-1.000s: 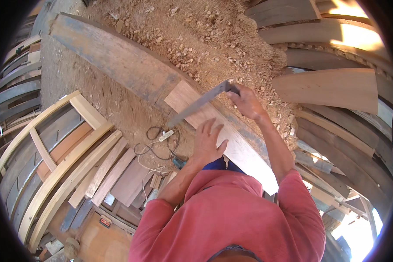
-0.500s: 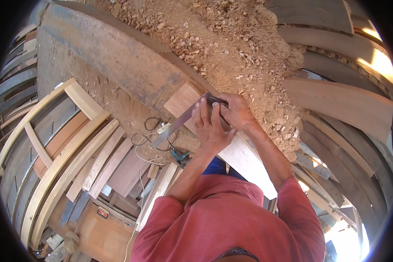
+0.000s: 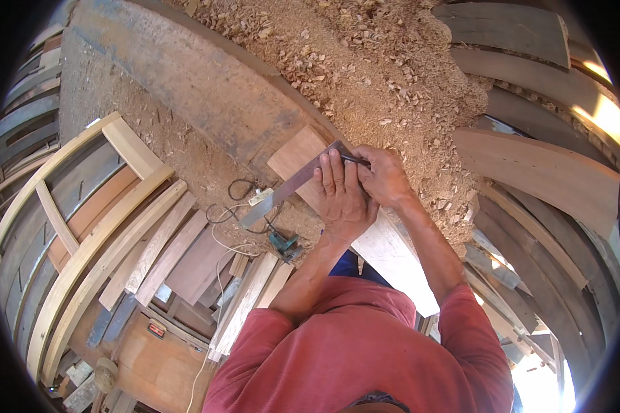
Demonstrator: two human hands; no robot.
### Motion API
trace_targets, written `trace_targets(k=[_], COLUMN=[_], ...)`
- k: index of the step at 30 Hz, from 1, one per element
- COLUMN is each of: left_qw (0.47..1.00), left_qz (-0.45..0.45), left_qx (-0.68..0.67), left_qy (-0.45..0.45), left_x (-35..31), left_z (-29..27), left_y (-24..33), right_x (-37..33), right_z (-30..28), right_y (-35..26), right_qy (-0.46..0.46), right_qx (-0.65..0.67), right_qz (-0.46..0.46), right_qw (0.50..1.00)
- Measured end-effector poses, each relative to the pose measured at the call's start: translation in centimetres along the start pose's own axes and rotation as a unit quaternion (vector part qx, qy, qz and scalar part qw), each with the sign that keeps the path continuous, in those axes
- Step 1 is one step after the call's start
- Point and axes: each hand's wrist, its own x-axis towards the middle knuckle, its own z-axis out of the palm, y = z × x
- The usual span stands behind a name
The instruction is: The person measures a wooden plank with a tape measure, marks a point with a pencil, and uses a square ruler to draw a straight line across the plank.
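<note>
A plank [image 3: 296, 153] of pinkish-brown wood lies slantwise before me, its near part [image 3: 396, 256] bright with light. Across it rests a try square [image 3: 293, 186] with a long metal blade that sticks out past the left edge. My left hand [image 3: 346, 199] holds the square down, fingers stretched over the blade and thumb close to my right hand. Closed in a pinch, my right hand [image 3: 384, 177] grips a slim black thing [image 3: 355, 159] at the blade's upper end. Whether that is a marking tool or part of the square I cannot tell; the fingers hide much of it.
A weathered beam [image 3: 186, 76] runs under the plank's far end. Wood shavings [image 3: 393, 82] cover the ground. A green power tool [image 3: 284, 244] with looped cords lies left of my left forearm. Curved frames [image 3: 83, 255] and boards stack at left; more boards [image 3: 544, 165] stand at right.
The whole view has shifted slightly. Both hands stay at the square, with my right hand still pinched by its upper end and my left fingers flat on the blade.
</note>
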Motion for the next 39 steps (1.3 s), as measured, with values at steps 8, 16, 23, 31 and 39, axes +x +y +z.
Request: trace_targets(k=[8,16,23,31,39], left_qw=[1.000,1.000,1.000,0.999,1.000], left_qz=[0.002,0.001,0.005,0.010,0.021], left_qx=[-0.003,-0.021,-0.022,-0.029,-0.004], left_qy=[-0.013,-0.013,-0.006,-0.028,-0.018], left_x=[0.0,0.0,0.0,0.3,0.4], left_z=[-0.1,0.0,0.1,-1.0,-0.9], left_y=[-0.1,-0.1,-0.1,0.1,0.2], right_x=[0.2,0.3,0.4,-0.1,-0.4], right_z=[-0.2,-0.5,-0.7,-2.7,-6.3], right_y=[-0.5,-0.8,-0.9,-1.6,-4.3], right_qy=[-0.008,-0.024,-0.037,0.100,0.136], right_qx=[0.008,0.006,0.002,-0.101,0.101], right_qz=[0.016,0.037,0.043,-0.046,-0.025], right_qw=[1.000,0.999,0.998,0.989,0.985])
